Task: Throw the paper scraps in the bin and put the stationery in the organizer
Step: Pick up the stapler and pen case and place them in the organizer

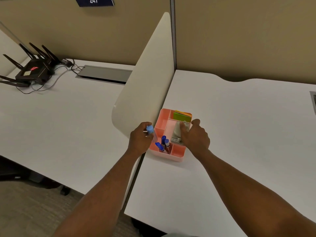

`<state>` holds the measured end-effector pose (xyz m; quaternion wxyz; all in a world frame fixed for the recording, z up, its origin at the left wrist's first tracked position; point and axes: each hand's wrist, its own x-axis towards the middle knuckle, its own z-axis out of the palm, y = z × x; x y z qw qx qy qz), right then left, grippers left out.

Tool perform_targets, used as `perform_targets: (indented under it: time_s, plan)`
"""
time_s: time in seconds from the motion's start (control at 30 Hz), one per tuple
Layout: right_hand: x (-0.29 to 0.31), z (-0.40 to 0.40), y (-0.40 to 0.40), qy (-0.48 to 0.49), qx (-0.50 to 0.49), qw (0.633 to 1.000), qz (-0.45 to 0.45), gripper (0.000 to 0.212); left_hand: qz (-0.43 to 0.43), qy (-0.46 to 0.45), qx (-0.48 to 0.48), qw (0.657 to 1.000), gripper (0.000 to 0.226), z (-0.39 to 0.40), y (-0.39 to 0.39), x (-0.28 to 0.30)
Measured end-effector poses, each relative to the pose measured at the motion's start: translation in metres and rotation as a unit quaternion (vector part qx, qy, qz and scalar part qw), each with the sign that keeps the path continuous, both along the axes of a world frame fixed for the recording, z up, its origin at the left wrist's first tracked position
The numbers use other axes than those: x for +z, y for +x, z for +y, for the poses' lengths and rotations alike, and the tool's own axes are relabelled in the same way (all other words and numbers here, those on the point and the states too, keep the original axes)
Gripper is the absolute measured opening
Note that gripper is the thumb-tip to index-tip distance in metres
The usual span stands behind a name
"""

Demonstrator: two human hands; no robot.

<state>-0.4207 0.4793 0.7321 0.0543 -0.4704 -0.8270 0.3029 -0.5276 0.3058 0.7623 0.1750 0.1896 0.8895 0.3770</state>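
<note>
Soft, dim overhead light fell evenly, shadows stayed faint, wide-angle distortion bent the edges, and detail looked slightly blurred.

left grip [141,140]: fingers curled, pinching | right grip [195,135]: curled, thumb out | both forearms extended

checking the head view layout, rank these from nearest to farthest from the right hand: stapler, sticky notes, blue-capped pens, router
1. stapler: under the right hand, in the organizer's middle compartment.
2. sticky notes: in the back compartment, just beyond the hand. The blue-capped pens, front left compartment, look about as near; too close to call.
3. router: far back left on the neighbouring desk.
</note>
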Motion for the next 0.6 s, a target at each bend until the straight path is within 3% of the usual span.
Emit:
perform_targets:
  time_s: [0.17,0.27,0.4,0.6]
  plan:
    - [-0.008,0.001,0.012,0.004,0.008,1.0,0.025,0.056,0.0,-0.107,-0.08,0.991,0.041,0.003,-0.005,-0.011]
    - [-0.011,0.001,0.014,0.002,0.018,1.0,0.024,0.056,0.012,-0.146,-0.116,0.982,0.011,0.009,-0.005,-0.016]
    - [-0.013,-0.001,0.017,0.003,0.016,1.0,0.022,0.057,-0.009,-0.143,-0.085,0.986,0.026,0.016,-0.003,-0.019]
    - [-0.011,-0.005,0.026,0.007,0.013,1.0,0.016,0.058,0.061,-0.186,-0.117,0.974,0.03,0.012,0.0,-0.018]
